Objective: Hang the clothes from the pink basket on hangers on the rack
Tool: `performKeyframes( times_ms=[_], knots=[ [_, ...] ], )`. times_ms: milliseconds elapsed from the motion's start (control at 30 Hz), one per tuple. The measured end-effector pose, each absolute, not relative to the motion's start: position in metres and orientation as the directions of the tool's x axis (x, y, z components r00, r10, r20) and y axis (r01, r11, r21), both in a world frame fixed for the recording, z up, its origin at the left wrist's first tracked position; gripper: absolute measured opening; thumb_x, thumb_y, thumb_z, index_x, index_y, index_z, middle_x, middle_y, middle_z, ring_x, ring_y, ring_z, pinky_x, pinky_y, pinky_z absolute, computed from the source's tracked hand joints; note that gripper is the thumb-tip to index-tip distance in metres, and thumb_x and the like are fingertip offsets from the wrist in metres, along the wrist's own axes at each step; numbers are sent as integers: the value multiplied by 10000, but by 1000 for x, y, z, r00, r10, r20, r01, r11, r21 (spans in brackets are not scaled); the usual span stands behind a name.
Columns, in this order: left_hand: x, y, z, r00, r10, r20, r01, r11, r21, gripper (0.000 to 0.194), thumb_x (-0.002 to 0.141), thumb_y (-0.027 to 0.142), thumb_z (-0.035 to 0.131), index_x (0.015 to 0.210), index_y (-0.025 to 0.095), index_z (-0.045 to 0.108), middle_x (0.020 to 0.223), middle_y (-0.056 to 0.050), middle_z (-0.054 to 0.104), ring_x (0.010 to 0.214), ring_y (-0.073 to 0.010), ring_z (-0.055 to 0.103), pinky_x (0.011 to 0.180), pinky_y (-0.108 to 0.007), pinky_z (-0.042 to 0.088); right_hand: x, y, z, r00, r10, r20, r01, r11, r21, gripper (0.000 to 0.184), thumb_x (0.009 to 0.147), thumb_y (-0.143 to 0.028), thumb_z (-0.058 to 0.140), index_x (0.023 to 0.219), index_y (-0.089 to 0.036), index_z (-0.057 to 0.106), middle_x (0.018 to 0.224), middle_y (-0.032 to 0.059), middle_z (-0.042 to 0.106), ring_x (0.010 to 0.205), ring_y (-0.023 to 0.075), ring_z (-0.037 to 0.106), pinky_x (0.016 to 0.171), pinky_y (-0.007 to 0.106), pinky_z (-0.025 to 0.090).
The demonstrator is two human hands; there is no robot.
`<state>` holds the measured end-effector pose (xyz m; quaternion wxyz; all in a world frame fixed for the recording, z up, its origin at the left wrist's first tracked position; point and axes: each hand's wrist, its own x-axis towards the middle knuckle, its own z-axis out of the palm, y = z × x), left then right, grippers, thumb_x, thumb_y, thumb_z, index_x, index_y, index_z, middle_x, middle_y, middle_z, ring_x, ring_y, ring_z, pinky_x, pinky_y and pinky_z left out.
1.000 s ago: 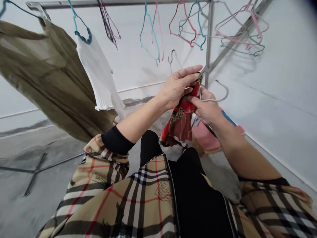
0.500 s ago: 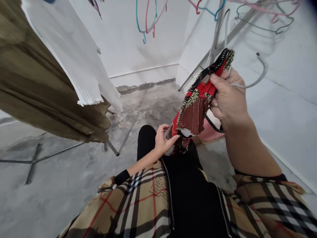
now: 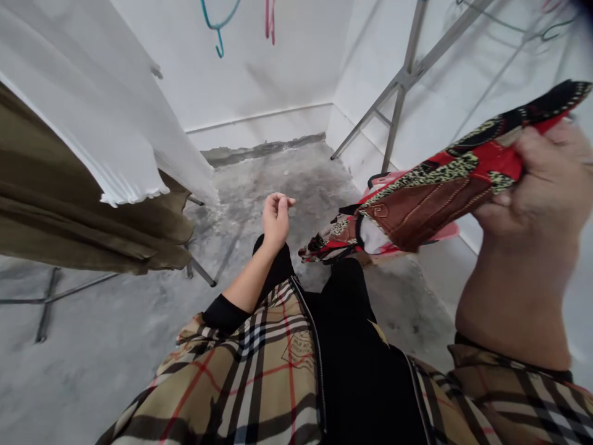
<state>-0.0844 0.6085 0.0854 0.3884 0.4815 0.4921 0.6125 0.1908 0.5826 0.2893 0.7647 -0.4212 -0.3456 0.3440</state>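
At the right, my right hand (image 3: 546,161) is closed on a patchwork garment (image 3: 430,210) in red, black, brown and speckled pattern. The cloth stretches slantwise from that hand down toward my knees, its lower end trailing free in the air. I cannot make out what kind of garment it is. My left hand (image 3: 277,216) is raised over my left knee, fingers curled in with nothing visible in them. A gap separates it from the garment's lower end.
A pink container (image 3: 445,232) stands behind the garment. White cloth (image 3: 115,136) and olive cloth (image 3: 92,210) hang at the left above a metal stand (image 3: 55,300). A metal folding frame (image 3: 403,77) leans by the right wall. A blue hanger (image 3: 217,31) hangs at the top.
My right hand has swung right and the garment has stretched out with it. My left hand has come off the cloth and moved up and left. The grey hanger by my right hand no longer shows.
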Motion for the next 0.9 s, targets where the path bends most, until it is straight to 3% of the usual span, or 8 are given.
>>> performKeyframes(
  times_ms=[100,200,300,400,500,633,800,900],
  knots=[
    [-67,610,81,-12,987,162,-4,-162,987,208,899,398,538,922,192,542,803,-15,642,762,-111,617,767,-243,486,200,584,282,498,805,323,-177,459,-871,323,855,67,391,698,-163,555,674,-7,548,502,57,515,355,134,310],
    [-26,601,63,219,972,89,51,-102,993,271,796,333,672,1002,166,615,840,-33,661,697,-120,607,716,-261,501,193,582,279,469,822,322,-196,452,-870,294,848,49,433,691,-156,575,705,1,559,592,61,549,504,178,448],
    [14,594,47,334,942,37,131,-85,988,560,768,208,663,1309,167,525,1157,-121,631,783,-150,632,776,-315,521,187,577,282,420,854,307,-190,414,-890,223,779,27,537,670,-166,565,688,-9,540,572,63,500,561,218,468],
    [38,594,43,474,881,16,156,-101,983,613,721,101,640,1320,193,549,1300,-127,577,1058,-218,607,964,-358,473,190,570,284,350,877,330,-163,404,-900,139,714,-42,642,700,-170,592,738,2,558,593,75,486,578,252,464],
    [48,593,47,603,797,2,117,-91,989,425,657,70,673,1065,184,701,1128,-78,680,1106,-243,588,1006,-351,445,197,565,285,341,877,340,-117,398,-910,86,703,-90,656,743,-162,630,800,23,581,633,88,502,598,271,446],
    [36,591,48,635,771,-48,72,4,997,200,702,164,688,900,146,712,874,-31,709,856,-180,635,841,-304,503,208,557,283,384,846,370,-18,407,-913,84,695,-106,633,742,-173,649,833,44,605,676,114,519,617,285,411],
    [-15,598,51,549,826,-125,-13,158,987,334,716,403,745,879,117,688,694,2,640,604,-105,574,611,-235,481,237,547,273,488,753,441,57,476,-877,88,699,-111,655,724,-189,687,853,63,657,727,141,570,613,279,405],
    [-45,601,62,480,865,-147,-64,201,977,359,729,460,743,844,122,698,656,7,627,559,-94,544,570,-227,456,253,546,266,535,725,434,82,466,-881,111,684,-112,663,733,-199,712,830,57,659,719,141,582,572,258,408]
  ],
)
